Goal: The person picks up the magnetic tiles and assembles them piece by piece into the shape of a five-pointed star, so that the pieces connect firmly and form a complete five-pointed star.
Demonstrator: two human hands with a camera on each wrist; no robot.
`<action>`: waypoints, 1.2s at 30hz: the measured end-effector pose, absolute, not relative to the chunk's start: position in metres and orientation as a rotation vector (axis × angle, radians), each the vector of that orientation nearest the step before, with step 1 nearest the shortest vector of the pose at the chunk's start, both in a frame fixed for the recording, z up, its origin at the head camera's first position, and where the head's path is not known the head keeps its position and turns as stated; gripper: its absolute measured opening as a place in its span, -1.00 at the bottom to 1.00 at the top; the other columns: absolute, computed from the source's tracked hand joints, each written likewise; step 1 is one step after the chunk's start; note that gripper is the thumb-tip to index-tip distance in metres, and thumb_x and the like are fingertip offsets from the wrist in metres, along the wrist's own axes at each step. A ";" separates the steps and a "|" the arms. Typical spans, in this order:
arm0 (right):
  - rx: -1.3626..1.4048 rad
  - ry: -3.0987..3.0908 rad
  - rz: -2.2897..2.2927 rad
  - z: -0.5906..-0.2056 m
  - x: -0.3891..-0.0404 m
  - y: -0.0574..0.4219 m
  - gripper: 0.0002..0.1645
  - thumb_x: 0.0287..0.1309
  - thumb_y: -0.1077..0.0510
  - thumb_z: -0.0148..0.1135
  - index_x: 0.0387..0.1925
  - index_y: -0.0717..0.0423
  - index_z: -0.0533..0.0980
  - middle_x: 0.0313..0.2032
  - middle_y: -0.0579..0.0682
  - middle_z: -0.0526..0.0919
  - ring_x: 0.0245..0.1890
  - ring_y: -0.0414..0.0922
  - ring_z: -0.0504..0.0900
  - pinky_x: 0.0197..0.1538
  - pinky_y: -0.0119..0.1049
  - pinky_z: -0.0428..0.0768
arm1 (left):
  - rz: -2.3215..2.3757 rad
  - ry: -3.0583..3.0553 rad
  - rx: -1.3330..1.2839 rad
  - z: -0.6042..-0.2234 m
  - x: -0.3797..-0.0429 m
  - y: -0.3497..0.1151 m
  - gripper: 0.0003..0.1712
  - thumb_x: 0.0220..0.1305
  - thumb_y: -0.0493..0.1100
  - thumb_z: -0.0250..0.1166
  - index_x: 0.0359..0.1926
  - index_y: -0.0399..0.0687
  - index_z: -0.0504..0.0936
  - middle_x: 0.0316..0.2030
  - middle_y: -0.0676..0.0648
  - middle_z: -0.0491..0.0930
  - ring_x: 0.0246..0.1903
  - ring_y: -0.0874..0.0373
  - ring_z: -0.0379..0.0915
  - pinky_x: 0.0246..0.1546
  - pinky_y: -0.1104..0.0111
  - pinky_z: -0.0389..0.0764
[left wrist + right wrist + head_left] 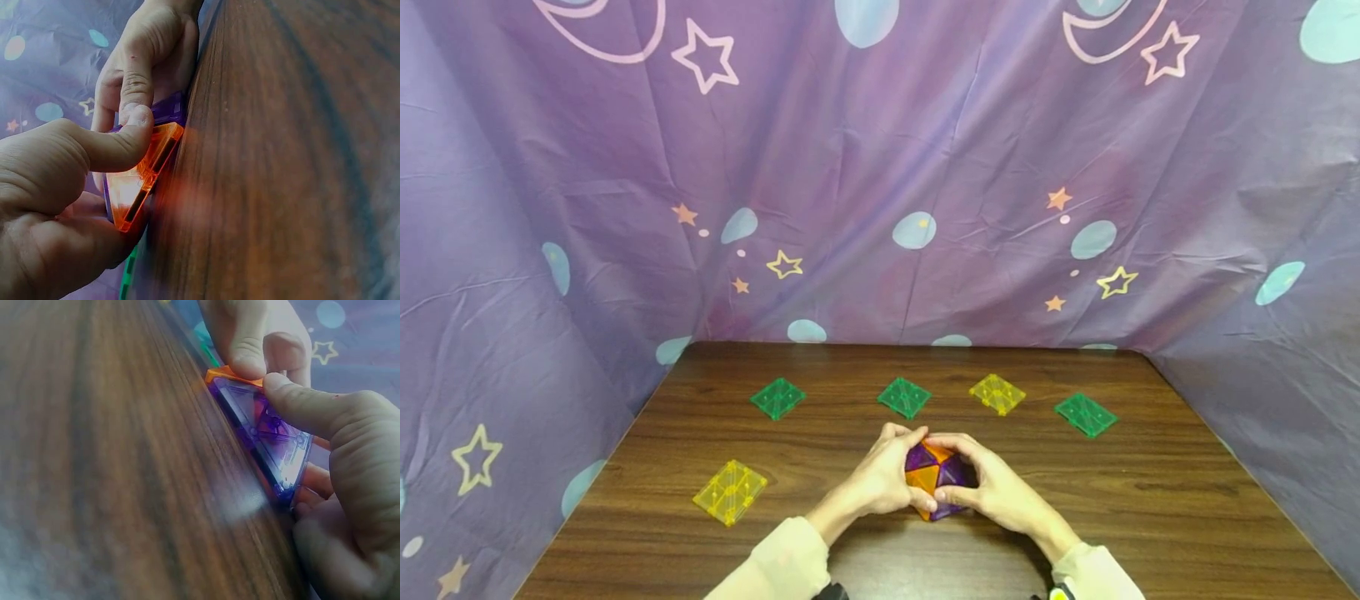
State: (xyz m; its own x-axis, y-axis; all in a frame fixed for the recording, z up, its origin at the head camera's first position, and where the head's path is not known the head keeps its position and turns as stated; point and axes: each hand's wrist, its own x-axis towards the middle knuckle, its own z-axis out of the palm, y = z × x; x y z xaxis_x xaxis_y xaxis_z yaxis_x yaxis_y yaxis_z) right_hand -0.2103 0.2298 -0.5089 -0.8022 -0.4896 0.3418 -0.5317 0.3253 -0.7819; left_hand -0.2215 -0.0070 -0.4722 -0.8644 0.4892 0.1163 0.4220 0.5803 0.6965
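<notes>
On the table in front of me stands a low, faceted structure of translucent magnetic tiles (925, 478), orange and purple triangles joined edge to edge around a raised middle. My left hand (883, 477) grips its left side, thumb at the near edge and fingers around the far side. From the right, my right hand (1002, 492) holds it the same way, and the two thumbs come close together at the front. The left wrist view shows an orange triangle tile (128, 194) beneath the left thumb. A purple triangle tile (272, 434) sits beneath the right thumb in the right wrist view.
Green square tiles (905, 397) and a yellow square tile (997, 394) lie flat in a row at the back. Another yellow square tile (731, 492) lies to the left. A purple patterned cloth (850, 167) hangs behind and beside the brown wooden table (1150, 500).
</notes>
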 end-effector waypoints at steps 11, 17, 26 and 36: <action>0.918 -2.550 1.468 -0.508 -0.212 0.231 -0.23 0.27 0.10 0.65 0.45 0.07 0.56 0.39 0.07 0.64 0.27 0.06 0.67 0.33 -0.27 0.62 | 0.952 2.773 1.067 -0.485 -0.234 -0.019 0.17 -0.15 0.19 0.89 0.47 -0.17 0.64 0.28 -0.20 0.55 0.23 -0.07 0.41 0.29 0.10 0.58; 0.653 -2.478 1.504 -0.508 -0.221 0.246 -0.40 0.44 0.17 0.51 0.41 0.20 0.57 0.32 0.19 0.71 0.28 0.15 0.68 0.28 -0.23 0.64 | 0.961 2.732 0.969 -0.476 -0.226 -0.018 0.16 -0.10 0.18 0.86 0.51 -0.12 0.61 0.31 -0.15 0.49 0.26 0.00 0.33 0.37 0.17 0.52; -0.020 -2.312 1.130 -0.512 -0.236 0.315 -0.50 0.41 0.22 0.48 0.32 0.19 0.63 0.17 0.22 0.64 0.11 0.14 0.69 0.00 -0.46 0.51 | 0.981 2.741 0.859 -0.478 -0.221 -0.015 0.15 -0.03 0.20 0.81 0.51 -0.16 0.57 0.33 -0.14 0.45 0.26 0.00 0.32 0.42 0.06 0.54; -0.382 -2.410 0.967 -0.506 -0.231 0.386 -0.42 0.47 0.11 0.42 0.37 0.32 0.58 0.26 0.45 0.51 0.27 0.34 0.48 0.24 0.25 0.37 | 1.015 2.733 0.828 -0.476 -0.223 -0.016 0.15 -0.10 0.16 0.85 0.47 -0.18 0.59 0.30 -0.11 0.46 0.29 -0.02 0.34 0.44 0.07 0.55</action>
State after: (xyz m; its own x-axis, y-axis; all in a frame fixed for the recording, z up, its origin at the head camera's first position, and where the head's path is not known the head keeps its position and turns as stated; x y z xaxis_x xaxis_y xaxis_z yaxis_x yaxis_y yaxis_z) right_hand -0.2314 0.3858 -0.5064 -0.8298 0.4320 0.3532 0.0682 0.7067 -0.7042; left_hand -0.2232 -0.0157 -0.4764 -0.8449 0.5284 0.0828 0.4544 0.6275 0.6322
